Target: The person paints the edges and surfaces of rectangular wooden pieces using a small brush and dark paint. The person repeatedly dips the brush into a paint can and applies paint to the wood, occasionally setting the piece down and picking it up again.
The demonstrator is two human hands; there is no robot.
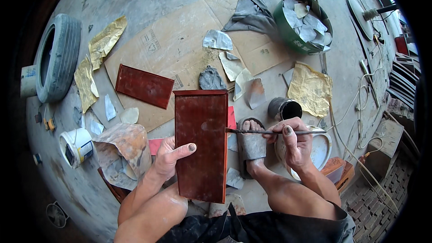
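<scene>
Head view: the left hand [168,155] braces a tall dark-red lacquered panel [201,144] at centre, fingers closed on its left edge. The right hand [292,141], at 3 o'clock, pinches a thin dark tool [270,131] whose tip touches the panel's right edge. A second red panel [144,85] lies on cardboard [180,40] at 10 o'clock.

Arms: bare from hand to elbow, no sleeves, dusted with pale powder.
Left hand [168,155]: no glove, no ring; dark grime on the forefinger nail.
Right hand [291,140]: ungloved; thumbnail darkened, knuckles dusty.
Legs: bare at the knees, smeared with light dust.
Clothing: dark shorts [252,227], creased, flecked with grey.
Foot [252,128]: toes showing in a grey open sandal [251,146].
</scene>
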